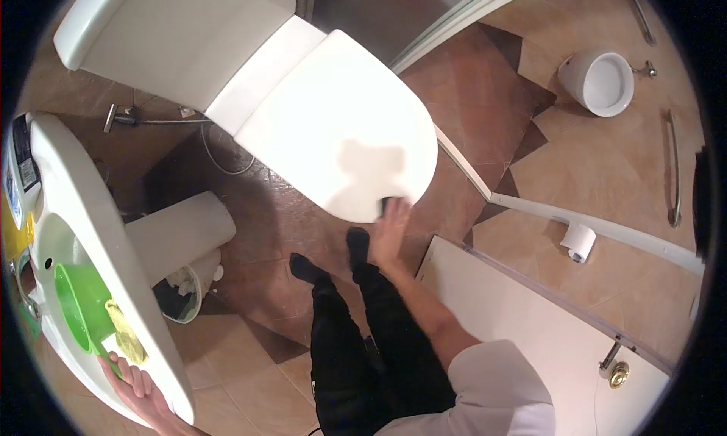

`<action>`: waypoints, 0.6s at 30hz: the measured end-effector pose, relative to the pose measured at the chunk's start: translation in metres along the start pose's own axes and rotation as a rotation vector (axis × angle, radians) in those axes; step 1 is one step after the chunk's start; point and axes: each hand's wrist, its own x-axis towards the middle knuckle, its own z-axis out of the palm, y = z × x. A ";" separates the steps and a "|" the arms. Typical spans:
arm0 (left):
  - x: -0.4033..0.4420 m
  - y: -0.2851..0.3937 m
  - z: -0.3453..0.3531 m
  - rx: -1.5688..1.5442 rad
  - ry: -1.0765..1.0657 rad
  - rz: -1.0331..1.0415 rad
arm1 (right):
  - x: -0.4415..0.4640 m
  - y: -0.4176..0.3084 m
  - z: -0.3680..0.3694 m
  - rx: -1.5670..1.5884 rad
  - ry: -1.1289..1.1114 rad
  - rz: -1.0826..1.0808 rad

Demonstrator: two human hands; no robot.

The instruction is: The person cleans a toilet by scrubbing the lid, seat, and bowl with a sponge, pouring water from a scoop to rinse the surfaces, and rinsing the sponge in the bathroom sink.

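My left hand has its fingers closed round the handle of a green plastic dipper, which sits tilted in the white sink. A crumpled yellow cloth lies on the sink's rim beside the dipper. My right hand, smeared by motion, reaches down to the front edge of the closed white toilet lid. A small black pad-like piece shows at its fingertips against the lid; its exact kind is unclear.
Bottles stand at the sink's left end. Below it is a small bin. A hand sprayer hangs near the toilet. At right are a white door, a toilet roll, a wall-mounted white cup and a glass partition.
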 end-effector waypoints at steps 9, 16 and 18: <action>0.001 -0.002 -0.008 0.047 0.015 0.032 | 0.167 -0.044 0.007 -0.153 -0.078 -0.352; -0.006 0.001 -0.002 0.038 0.030 0.011 | 0.057 0.011 -0.013 -0.173 -0.149 -0.257; -0.009 0.000 -0.002 0.075 0.021 0.027 | 0.042 -0.006 -0.015 -0.106 -0.227 -0.283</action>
